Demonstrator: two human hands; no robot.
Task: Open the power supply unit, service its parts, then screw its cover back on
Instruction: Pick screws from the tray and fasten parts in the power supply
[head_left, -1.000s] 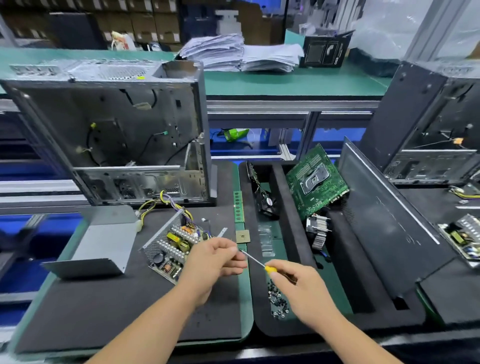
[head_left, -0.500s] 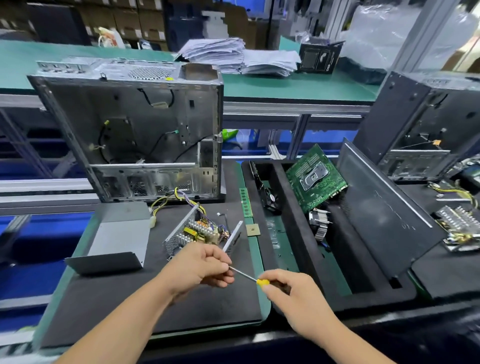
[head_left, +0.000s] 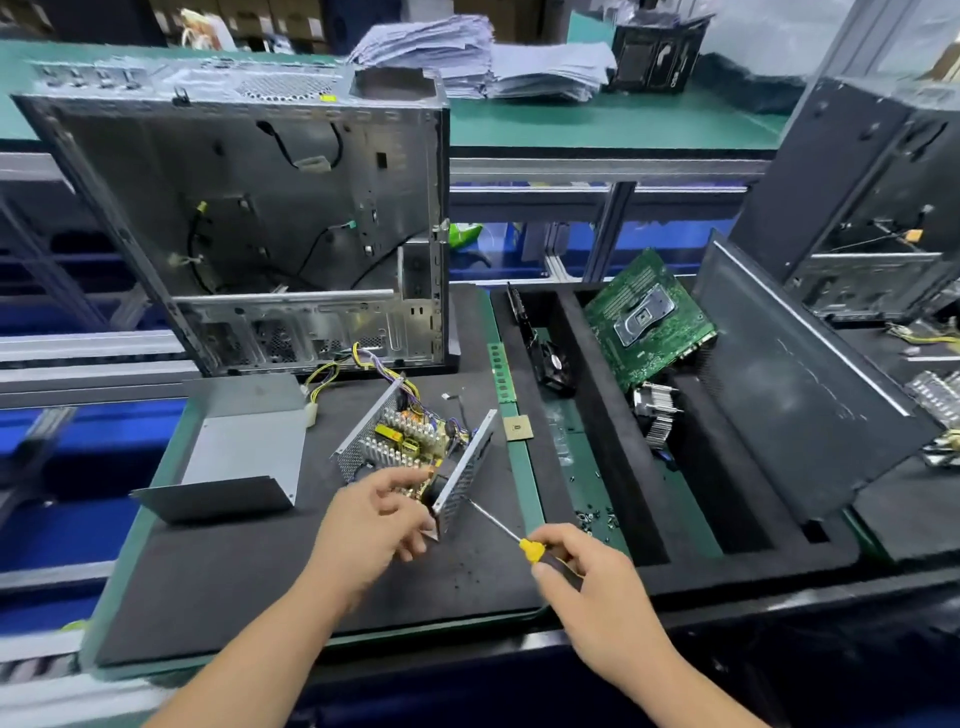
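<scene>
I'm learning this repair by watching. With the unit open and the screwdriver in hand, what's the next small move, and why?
Probably bring the screwdriver tip up against the near side wall of the open power supply unit. The left hand grips that near corner, the right hand holds the yellow handle, and the tip lies just short of the wall. The cover lies apart, to the left.

an open computer case (head_left: 249, 223) stands upright on the black foam mat (head_left: 260, 561), well beyond the hands. right of the right hand a black foam tray (head_left: 592, 415) holds a green motherboard (head_left: 649, 322), a small fan (head_left: 556, 364), a finned heatsink (head_left: 657, 410) and loose screws (head_left: 597, 519). stacked papers (head_left: 483, 57) lie on the far green bench (head_left: 597, 122).
</scene>
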